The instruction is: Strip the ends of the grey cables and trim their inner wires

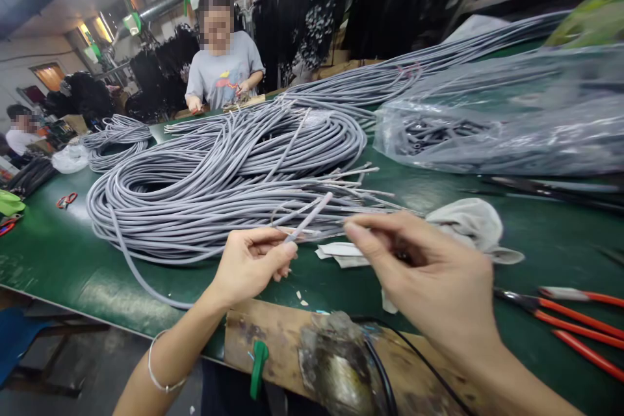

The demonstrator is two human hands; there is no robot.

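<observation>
We are pinching the end of a grey cable [310,215] between the thumb and fingers of our left hand [251,263]. It is just in front of the big coil, its long axis slanting from lower left to upper right and its free tip pointing up and away from us. Our right hand [431,279] is hovering just beside it with thumb and forefinger pressed together; we cannot tell what they are pinching. One white cloth [470,221] is lying behind that hand, and red-handled cutters [565,320] are lying to its right on the green table [58,260]. One large cable coil [209,182] is sprawling ahead, with a smaller coil [117,140] behind it to the left. One clear plastic bag [507,123] is holding more grey cables. One person in a grey T-shirt [221,75] is working at the far side.
</observation>
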